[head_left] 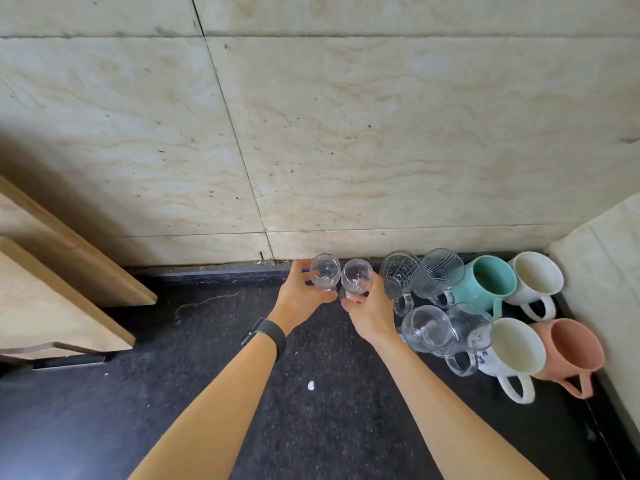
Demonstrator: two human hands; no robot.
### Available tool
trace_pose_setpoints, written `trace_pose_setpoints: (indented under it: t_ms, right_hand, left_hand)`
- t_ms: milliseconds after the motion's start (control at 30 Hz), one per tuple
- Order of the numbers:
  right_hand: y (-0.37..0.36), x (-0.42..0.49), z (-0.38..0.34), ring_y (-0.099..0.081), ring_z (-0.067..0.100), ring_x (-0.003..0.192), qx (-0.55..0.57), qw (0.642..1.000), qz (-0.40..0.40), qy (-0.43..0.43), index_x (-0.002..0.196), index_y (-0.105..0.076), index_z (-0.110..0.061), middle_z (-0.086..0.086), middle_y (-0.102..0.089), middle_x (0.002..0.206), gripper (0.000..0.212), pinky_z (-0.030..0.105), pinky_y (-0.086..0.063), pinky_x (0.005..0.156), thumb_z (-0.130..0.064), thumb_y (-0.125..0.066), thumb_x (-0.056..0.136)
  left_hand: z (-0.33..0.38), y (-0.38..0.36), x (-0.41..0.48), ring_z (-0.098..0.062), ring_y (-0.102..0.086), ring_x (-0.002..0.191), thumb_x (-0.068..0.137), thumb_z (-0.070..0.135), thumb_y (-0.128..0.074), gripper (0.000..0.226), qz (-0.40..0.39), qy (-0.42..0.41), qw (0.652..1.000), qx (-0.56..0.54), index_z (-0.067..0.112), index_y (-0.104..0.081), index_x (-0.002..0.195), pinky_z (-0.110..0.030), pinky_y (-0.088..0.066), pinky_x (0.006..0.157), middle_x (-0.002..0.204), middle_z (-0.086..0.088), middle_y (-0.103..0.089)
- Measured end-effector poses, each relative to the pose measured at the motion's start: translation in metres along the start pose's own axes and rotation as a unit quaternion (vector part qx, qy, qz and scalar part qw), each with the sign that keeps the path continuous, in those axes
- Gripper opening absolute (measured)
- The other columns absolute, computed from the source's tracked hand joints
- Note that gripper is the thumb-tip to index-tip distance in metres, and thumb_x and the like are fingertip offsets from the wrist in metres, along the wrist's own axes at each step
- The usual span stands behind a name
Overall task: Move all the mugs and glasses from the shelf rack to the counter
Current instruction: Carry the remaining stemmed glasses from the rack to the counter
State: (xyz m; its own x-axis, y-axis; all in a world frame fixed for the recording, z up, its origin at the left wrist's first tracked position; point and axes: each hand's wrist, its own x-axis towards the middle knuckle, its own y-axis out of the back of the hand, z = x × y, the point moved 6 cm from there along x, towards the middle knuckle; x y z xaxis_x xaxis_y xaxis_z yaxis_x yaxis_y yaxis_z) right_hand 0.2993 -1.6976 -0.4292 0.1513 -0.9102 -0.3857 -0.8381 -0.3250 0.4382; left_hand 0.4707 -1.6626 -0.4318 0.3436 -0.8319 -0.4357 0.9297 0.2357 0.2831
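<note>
A: What's going on rn?

B: The person's got 2 small stem glasses, one in each hand. The left hand [300, 295] is wrapped round the left glass [325, 271]. The right hand [370, 310] is wrapped round the right glass [356, 278]. Both are upright, side by side, right by the wall.

A: Are they down on the counter [207, 393] yet?

B: Can't tell tbh. The feet are hidden behind the fingers. Looks v. close to it, or just touching.

A: And the rest of the stuff?

B: Already on the counter, to the right. Four clear glass mugs [429, 329], a teal mug [490, 280], two white mugs [535, 273] and a pink mug [573, 346]. All bunched up in the corner.

A: So this is the putting-down bit?

B: I think so. Next, both hands need to let go slow, so the glasses don't tip. The right glass is near the patterned mug [398, 273], so no bumping.

A: Then done?

B: Dunno. The rack isn't in view, so maybe more to fetch.
</note>
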Motion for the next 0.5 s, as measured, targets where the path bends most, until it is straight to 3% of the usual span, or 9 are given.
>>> trace_pose_setpoints:
  t_ms: [67,200,300,400,500]
  right_hand:
    - [-0.003,-0.005,0.011,-0.065,0.017,0.114,-0.02,1.0,-0.006,-0.023,0.149,-0.033,-0.018,0.0,-0.055,0.142,0.066,0.036,-0.05,0.095,-0.008,-0.064,0.091]
    - [-0.013,-0.018,0.03,-0.057,0.02,0.128,-0.049,0.998,-0.008,-0.031,0.153,-0.034,-0.016,0.007,-0.049,0.15,0.064,0.042,-0.049,0.104,-0.005,-0.056,0.094]
    - [-0.02,-0.017,0.031,-0.059,0.014,0.123,0.01,0.999,0.002,-0.032,0.151,-0.039,-0.021,0.003,-0.053,0.145,0.062,0.035,-0.05,0.101,0.0,-0.052,0.094]
    - [-0.022,-0.009,0.022,-0.063,-0.003,0.102,0.114,0.991,0.035,-0.053,0.14,-0.046,-0.028,-0.012,-0.062,0.126,0.057,0.02,-0.048,0.085,-0.007,-0.063,0.09]
    - [-0.026,0.003,0.016,-0.063,0.001,0.102,0.187,0.978,0.046,-0.082,0.127,-0.05,-0.027,-0.012,-0.064,0.115,0.046,0.026,-0.046,0.086,-0.017,-0.072,0.088]
  left_hand:
    - [-0.006,-0.001,-0.002,-0.017,-0.065,0.104,0.067,0.019,-0.088,0.073,-0.003,0.01,1.0,0.007,0.031,-0.045,0.124,-0.041,-0.056,0.088,0.121,0.001,-0.066]
    - [-0.015,-0.002,-0.008,-0.003,-0.063,0.091,0.074,0.021,-0.084,0.062,0.004,0.014,0.999,0.03,0.031,-0.048,0.124,-0.017,-0.047,0.068,0.119,0.004,-0.068]
    - [-0.008,0.001,-0.013,0.002,-0.063,0.091,0.075,0.028,-0.085,0.063,0.038,-0.006,0.999,-0.006,0.036,-0.048,0.126,-0.023,-0.047,0.076,0.113,0.009,-0.069]
    - [0.006,0.004,-0.017,0.002,-0.07,0.086,0.073,0.023,-0.086,0.078,0.058,-0.044,0.997,-0.04,0.041,-0.044,0.136,-0.018,-0.05,0.074,0.112,0.02,-0.066]
    - [0.019,0.007,-0.018,-0.002,-0.072,0.084,0.073,0.019,-0.086,0.081,0.051,-0.078,0.995,-0.027,0.044,-0.045,0.138,-0.016,-0.052,0.075,0.115,0.019,-0.065]
